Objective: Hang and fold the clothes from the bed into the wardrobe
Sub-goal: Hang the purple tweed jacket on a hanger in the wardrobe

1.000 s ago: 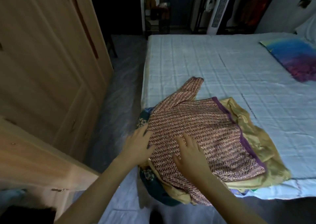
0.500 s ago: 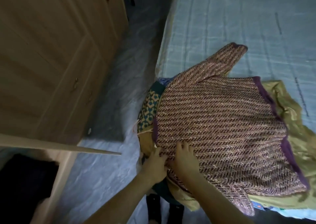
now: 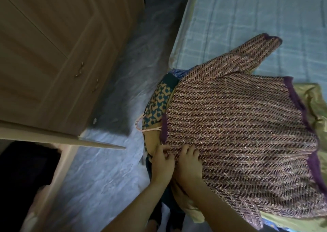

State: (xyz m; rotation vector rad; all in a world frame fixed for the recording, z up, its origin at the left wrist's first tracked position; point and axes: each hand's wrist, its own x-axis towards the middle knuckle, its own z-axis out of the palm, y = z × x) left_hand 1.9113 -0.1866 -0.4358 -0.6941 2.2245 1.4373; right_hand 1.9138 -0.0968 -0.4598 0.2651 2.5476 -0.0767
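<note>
1. The striped garment (image 3: pixel 238 134) lies spread on the bed (image 3: pixel 247 19), atop a yellow-green cloth (image 3: pixel 316 107) and a teal patterned cloth (image 3: pixel 159 102).
2. The left hand (image 3: pixel 161 162) pinches its near edge, fingers curled.
3. The right hand (image 3: pixel 189 166), just at 3 o'clock of the left, rests flat on it, fingers straight.
4. The wardrobe (image 3: pixel 62 45) stands at 9 o'clock.

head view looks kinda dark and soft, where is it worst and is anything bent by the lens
Head view: dim overall; darkest at the lower-left opening beneath the wardrobe door. Whole frame is soft, with hands and striped top lacking crisp edges. Wide-angle lens tilts and stretches the bed toward the corners. No glare; the floor shows faint sheen.
</note>
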